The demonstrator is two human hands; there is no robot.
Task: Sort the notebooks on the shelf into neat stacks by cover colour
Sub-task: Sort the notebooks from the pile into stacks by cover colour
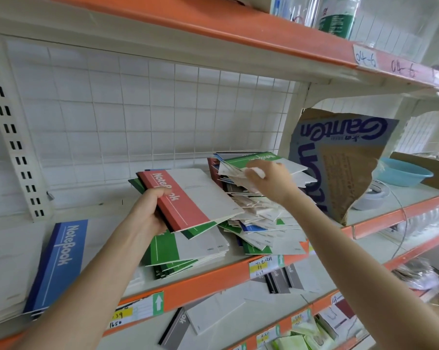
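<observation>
My left hand (150, 210) grips the spine edge of a small bundle of notebooks, a red-covered one (185, 198) on top and green ones beneath it, held above the shelf (213, 274). Under the bundle lies a stack of green notebooks (178, 248). A blue stack (59, 261) lies at the left of the shelf. My right hand (268, 180) reaches into the messy mixed pile (258, 223) on the right, fingers curled on the edges of the upper notebooks under a green-covered one (258, 157).
A torn cardboard sheet (339, 168) leans right of the pile. Behind it sit a blue basin (402, 173) and a brown box. Grey notebooks (281, 276) lie on the shelf below. A wire grid backs the shelf, and bottles stand on the shelf above.
</observation>
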